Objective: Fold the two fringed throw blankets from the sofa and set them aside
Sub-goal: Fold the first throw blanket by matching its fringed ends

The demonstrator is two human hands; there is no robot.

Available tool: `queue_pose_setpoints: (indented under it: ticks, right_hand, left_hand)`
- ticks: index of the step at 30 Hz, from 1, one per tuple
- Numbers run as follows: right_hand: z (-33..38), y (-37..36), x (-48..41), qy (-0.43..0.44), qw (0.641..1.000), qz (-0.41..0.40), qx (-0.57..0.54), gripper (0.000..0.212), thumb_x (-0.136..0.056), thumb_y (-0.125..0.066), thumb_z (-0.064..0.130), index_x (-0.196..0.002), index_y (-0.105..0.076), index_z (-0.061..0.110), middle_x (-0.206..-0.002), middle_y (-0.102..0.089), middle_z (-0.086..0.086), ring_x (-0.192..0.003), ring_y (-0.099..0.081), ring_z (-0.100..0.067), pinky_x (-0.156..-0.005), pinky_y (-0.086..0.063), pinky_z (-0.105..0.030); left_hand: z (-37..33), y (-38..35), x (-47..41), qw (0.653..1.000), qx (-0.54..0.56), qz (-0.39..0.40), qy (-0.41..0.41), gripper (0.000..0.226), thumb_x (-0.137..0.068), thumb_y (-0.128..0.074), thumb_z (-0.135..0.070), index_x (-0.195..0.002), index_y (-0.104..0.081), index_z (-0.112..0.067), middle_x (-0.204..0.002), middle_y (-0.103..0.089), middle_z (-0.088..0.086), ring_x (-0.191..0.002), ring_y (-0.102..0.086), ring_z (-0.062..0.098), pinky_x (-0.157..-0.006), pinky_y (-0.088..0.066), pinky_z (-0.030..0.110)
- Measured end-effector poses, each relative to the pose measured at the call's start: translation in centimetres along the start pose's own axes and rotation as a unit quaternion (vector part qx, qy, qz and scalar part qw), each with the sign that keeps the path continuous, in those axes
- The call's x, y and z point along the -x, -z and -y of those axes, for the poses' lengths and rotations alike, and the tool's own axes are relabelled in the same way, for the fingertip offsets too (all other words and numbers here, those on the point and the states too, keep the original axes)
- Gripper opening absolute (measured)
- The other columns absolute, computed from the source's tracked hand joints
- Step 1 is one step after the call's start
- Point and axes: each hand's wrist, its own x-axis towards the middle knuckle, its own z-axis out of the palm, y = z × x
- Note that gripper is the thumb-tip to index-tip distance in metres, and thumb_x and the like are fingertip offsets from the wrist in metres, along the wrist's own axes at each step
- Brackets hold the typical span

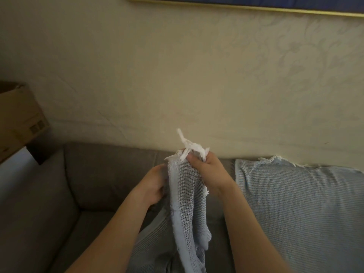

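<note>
A pale blue waffle-knit throw blanket [187, 203] with white fringe hangs bunched in front of me over the grey sofa [98, 174]. My right hand [204, 168] grips its top edge, white tassels sticking up above the fingers. My left hand [155, 184] holds the same blanket's left edge a little lower, fingers partly hidden behind the cloth. The blanket's lower part trails down out of the frame. A second pale blue fringed blanket [299, 203] lies spread over the sofa's right side, its fringe along the backrest top.
A cardboard box [17, 119] stands on a surface beyond the sofa's left arm. A cream patterned wall rises behind the sofa, with a gold-framed picture [246, 4] at the top. The sofa's left seat and backrest show bare grey fabric.
</note>
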Motion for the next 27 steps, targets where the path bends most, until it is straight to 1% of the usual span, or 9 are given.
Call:
queue_pose_setpoints:
  ticks: [4,7,11,13,16,20,22,24,27]
  right_hand:
    - [-2.2,0.0,-0.9,0.033,0.984,-0.114,0.133,0.027,-0.096,-0.074,0.014,-0.070,-0.072,0.017,-0.070,-0.069,0.001,-0.067,-0.064,-0.012,-0.063,-0.051,-0.033]
    - [-2.6,-0.2,-0.6,0.043,0.981,-0.129,0.136,0.016,-0.091,-0.080,0.017,-0.076,-0.076,0.013,-0.071,-0.073,0.003,-0.067,-0.068,-0.010,-0.058,-0.054,-0.029]
    - [-3.4,-0.4,-0.5,0.040,0.975,-0.144,0.164,0.017,-0.081,-0.086,0.029,-0.077,-0.076,0.016,-0.074,-0.077,0.000,-0.067,-0.071,-0.012,-0.060,-0.057,-0.033]
    - [-3.8,-0.4,-0.6,0.043,0.969,-0.153,0.191,0.019,-0.079,-0.086,0.033,-0.081,-0.076,0.017,-0.075,-0.077,0.002,-0.068,-0.072,-0.011,-0.062,-0.058,-0.034]
    - [-3.8,-0.6,-0.5,0.059,0.953,-0.166,0.245,0.027,-0.084,-0.084,0.031,-0.070,-0.066,0.019,-0.063,-0.067,0.009,-0.056,-0.060,0.001,-0.055,-0.048,-0.023]
    - [-3.4,-0.4,-0.4,0.059,0.949,-0.129,0.280,0.045,-0.090,-0.081,0.030,-0.057,-0.051,0.021,-0.048,-0.051,0.017,-0.046,-0.045,0.001,-0.048,-0.034,-0.016]
    - [-3.1,-0.1,-0.3,0.035,0.965,-0.066,0.253,0.038,-0.094,-0.079,0.030,-0.065,-0.062,0.012,-0.057,-0.056,0.015,-0.055,-0.048,0.000,-0.057,-0.040,-0.022]
    - [-2.4,0.2,0.1,0.023,0.983,0.012,0.180,0.026,-0.097,-0.076,0.029,-0.087,-0.075,0.005,-0.078,-0.071,0.003,-0.073,-0.060,-0.011,-0.069,-0.048,-0.035]
    - [-1.3,0.4,0.9,0.024,0.991,0.088,0.098,0.018,-0.102,-0.069,0.019,-0.114,-0.080,0.011,-0.112,-0.080,-0.009,-0.105,-0.074,-0.027,-0.093,-0.057,-0.039]
  left_hand:
    - [0.2,-0.2,-0.1,1.000,0.025,-0.013,-0.003,0.026,-0.105,-0.058,-0.003,-0.120,-0.078,-0.010,-0.110,-0.080,0.013,-0.083,-0.078,0.019,-0.066,-0.060,0.032]
    - [0.2,-0.3,0.3,1.000,0.028,-0.010,-0.002,0.029,-0.104,-0.057,-0.003,-0.125,-0.076,-0.011,-0.114,-0.080,0.014,-0.087,-0.079,0.022,-0.070,-0.062,0.033]
    - [0.2,-0.6,0.3,0.999,0.045,-0.009,-0.012,0.027,-0.105,-0.060,-0.009,-0.127,-0.075,-0.009,-0.123,-0.077,0.016,-0.110,-0.075,0.028,-0.099,-0.058,0.042]
    - [0.2,-0.8,0.3,0.999,0.036,-0.020,-0.017,0.025,-0.105,-0.062,-0.013,-0.124,-0.077,-0.010,-0.122,-0.078,0.014,-0.114,-0.073,0.029,-0.106,-0.055,0.044]
    - [0.4,-1.0,0.3,0.998,0.049,-0.020,-0.019,0.024,-0.105,-0.063,-0.015,-0.123,-0.078,-0.009,-0.122,-0.078,0.015,-0.115,-0.072,0.028,-0.105,-0.055,0.042]
    - [0.4,-0.7,0.4,0.998,0.059,-0.003,-0.022,0.028,-0.105,-0.061,-0.014,-0.128,-0.075,-0.007,-0.126,-0.076,0.017,-0.122,-0.069,0.034,-0.111,-0.052,0.046]
    - [0.2,-0.6,0.6,0.998,0.065,0.012,-0.014,0.030,-0.104,-0.061,-0.012,-0.131,-0.073,-0.005,-0.128,-0.074,0.020,-0.118,-0.071,0.033,-0.101,-0.057,0.041]
    - [0.0,-0.3,0.9,0.997,0.072,0.031,-0.005,0.032,-0.102,-0.064,-0.013,-0.132,-0.072,-0.003,-0.128,-0.073,0.024,-0.110,-0.073,0.034,-0.091,-0.062,0.038]
    - [0.1,0.1,1.0,0.995,0.082,0.053,0.008,0.037,-0.100,-0.066,-0.017,-0.133,-0.071,-0.002,-0.123,-0.073,0.025,-0.100,-0.073,0.033,-0.084,-0.060,0.040]
